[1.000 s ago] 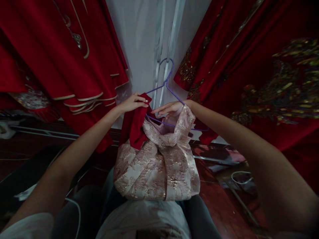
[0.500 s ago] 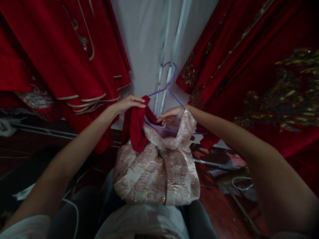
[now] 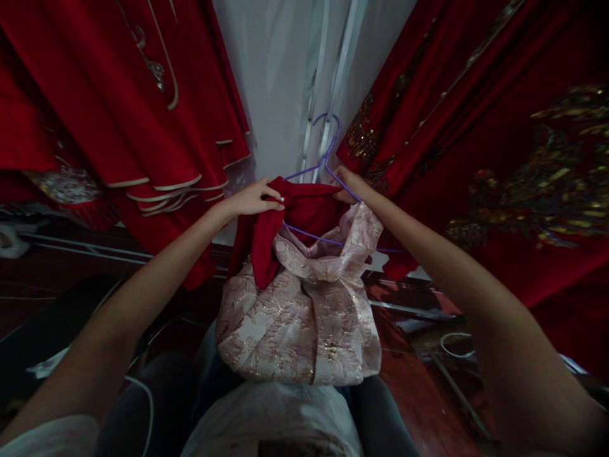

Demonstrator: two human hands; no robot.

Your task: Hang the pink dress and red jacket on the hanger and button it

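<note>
A pink and gold brocade dress (image 3: 295,324) hangs over my lap, one strap on the right arm of a purple hanger (image 3: 327,149). Red cloth (image 3: 311,206) lies behind its neckline and drapes over the hanger's left side. My left hand (image 3: 259,198) pinches this cloth near the hanger's left arm. On the other side, my right hand (image 3: 349,184) grips the cloth's right end behind the hanger's right arm, its fingers partly hidden. Between both hands the red cloth is stretched across.
Red garments with pale trim (image 3: 157,127) hang at the left. More red garments with gold embroidery (image 3: 547,178) hang at the right. A pale wall with metal rails (image 3: 311,82) stands ahead. White cable (image 3: 147,400) runs beside my left leg.
My right hand has moved up and back from inside the dress's neckline, drawing the red cloth rightward behind the hanger. My left hand stays on the cloth.
</note>
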